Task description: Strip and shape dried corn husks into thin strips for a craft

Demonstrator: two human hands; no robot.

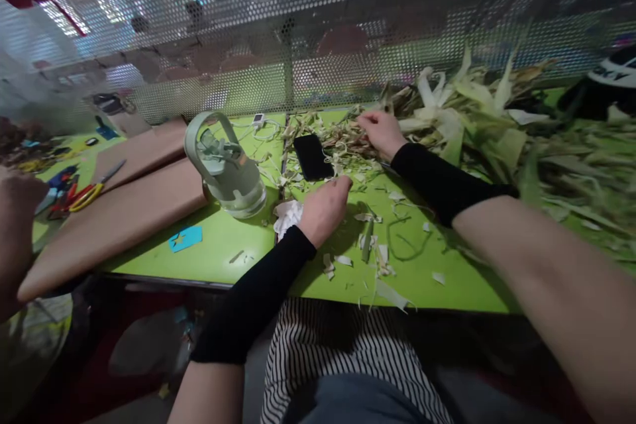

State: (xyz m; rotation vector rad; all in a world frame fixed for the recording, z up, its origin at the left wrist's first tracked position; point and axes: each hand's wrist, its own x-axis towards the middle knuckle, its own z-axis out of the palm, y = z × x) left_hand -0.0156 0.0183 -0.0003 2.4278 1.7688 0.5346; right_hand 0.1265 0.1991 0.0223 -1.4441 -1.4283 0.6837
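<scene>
Above the green table, my left hand (325, 207) is closed, thumb against the curled fingers. Whatever it may hold is too small or hidden to make out. Just beyond it lies a black phone (313, 157), and a crumpled white tissue (287, 217) is beside its wrist. My right hand (381, 132) is farther forward, fingertips pinched together at the edge of a heap of shredded corn husk (342, 139); what sits between them does not show. Larger pale corn husks (462, 112) are piled to its right. Loose husk scraps (382, 255) lie nearer the table's front edge.
A pale green water bottle (231, 172) stands left of my hands. Brown paper (129, 218), yellow-handled scissors (92, 195) and a blue tag (185, 238) lie farther left. Another person's arm (17, 225) enters there. A perforated metal screen (298, 33) borders the back.
</scene>
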